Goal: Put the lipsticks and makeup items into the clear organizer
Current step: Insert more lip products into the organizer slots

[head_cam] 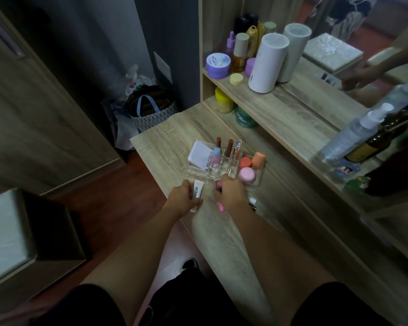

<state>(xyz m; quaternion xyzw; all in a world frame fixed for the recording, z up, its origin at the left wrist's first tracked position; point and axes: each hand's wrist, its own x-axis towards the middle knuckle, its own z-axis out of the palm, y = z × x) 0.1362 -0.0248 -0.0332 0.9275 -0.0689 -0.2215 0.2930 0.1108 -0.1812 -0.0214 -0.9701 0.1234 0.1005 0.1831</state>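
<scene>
The clear organizer (259, 178) stands on the wooden dressing table (165, 137). It holds a white compact (201, 153), several upright lipsticks (229, 147) and small pink and orange jars (247, 174). Just in front of it, my left hand (181, 199) grips a white lip tube (197, 194) lying on the table. My right hand (231, 194) is closed over a pink lipstick (219, 205), whose ends show on either side of the fingers. A small white item (252, 201) peeks out to the right of that hand.
A raised shelf (280, 102) behind the organizer carries jars, bottles and a white cylinder (267, 63). A spray bottle (353, 135) stands at the right by the mirror. Bags (149, 109) sit on the floor past the table's left edge.
</scene>
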